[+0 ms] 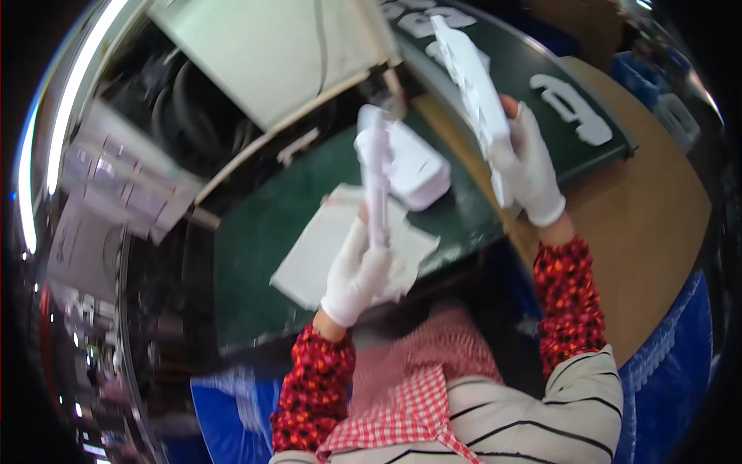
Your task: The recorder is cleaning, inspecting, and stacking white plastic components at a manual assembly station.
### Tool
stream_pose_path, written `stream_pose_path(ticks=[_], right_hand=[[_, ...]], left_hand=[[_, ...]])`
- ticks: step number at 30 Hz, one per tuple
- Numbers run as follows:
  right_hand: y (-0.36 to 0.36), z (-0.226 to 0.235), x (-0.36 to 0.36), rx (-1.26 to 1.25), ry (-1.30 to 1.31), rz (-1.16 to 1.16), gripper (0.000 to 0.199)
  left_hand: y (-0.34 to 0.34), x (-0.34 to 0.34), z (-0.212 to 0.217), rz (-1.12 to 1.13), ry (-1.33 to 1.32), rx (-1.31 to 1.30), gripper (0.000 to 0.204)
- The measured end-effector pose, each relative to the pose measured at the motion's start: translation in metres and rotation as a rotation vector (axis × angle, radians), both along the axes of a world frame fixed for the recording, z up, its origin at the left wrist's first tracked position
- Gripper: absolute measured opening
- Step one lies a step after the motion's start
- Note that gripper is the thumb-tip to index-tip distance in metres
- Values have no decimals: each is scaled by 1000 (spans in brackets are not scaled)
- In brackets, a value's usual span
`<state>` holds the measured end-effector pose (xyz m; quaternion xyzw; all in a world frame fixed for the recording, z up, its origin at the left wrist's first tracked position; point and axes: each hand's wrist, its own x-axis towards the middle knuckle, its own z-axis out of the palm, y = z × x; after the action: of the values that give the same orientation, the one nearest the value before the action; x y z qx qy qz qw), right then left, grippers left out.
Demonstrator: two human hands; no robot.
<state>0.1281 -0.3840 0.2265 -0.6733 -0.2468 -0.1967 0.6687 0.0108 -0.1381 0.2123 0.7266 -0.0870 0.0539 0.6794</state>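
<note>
Observed at the green work mat (255,255): both gloved hands are raised above the bench, each carrying one white moulded plastic part, so the step in hand appears to be a handling or checking stage with the two parts held apart from each other rather than mated. On the left, the left hand (357,272) is closed around the lower end of a long, narrow white strip (377,182), which stands nearly upright; the fingers wrap it firmly and the thumb side is blurred, so the exact contact cannot be told. Beneath that hand lies a flat white sheet (317,259) on the mat, and just beyond the strip rests a rounded white housing (417,170), apart from both hands. Further right, the right hand (529,166) grips a longer white moulded panel (473,81) by its lower edge, fingers curled shut on it, the panel tilted up and away toward the far side. More white parts (572,108) lie on the mat beyond it, with the brown tabletop (657,224) at the right. In my judgement, any next move calls for a steady hold on both pieces and careful alignment of their edges, since both are slender and held only at one end.
</note>
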Motion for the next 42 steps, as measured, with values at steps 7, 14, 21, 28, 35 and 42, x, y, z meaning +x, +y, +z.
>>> stream_pose_path(ticks=[7, 14, 21, 28, 35, 42], right_hand=[[118, -29, -181, -184, -76, 235, 71], [151, -19, -245, -422, -259, 361, 73], [161, -25, -266, -434, -499, 297, 70], [159, -20, -268, -484, -539, 194, 67], [157, -22, -255, -473, -376, 225, 71], [135, -44, -233, -579, -329, 106, 67]], left_hand=[[50, -107, -18, 205, 1, -467, 43], [48, -188, -14, 229, -289, -694, 46], [43, -218, 3, 135, -363, -643, 50], [39, -202, -9, 86, -338, -751, 54], [44, -185, -21, 169, -192, -525, 79], [28, -151, -28, 321, 51, -187, 59]])
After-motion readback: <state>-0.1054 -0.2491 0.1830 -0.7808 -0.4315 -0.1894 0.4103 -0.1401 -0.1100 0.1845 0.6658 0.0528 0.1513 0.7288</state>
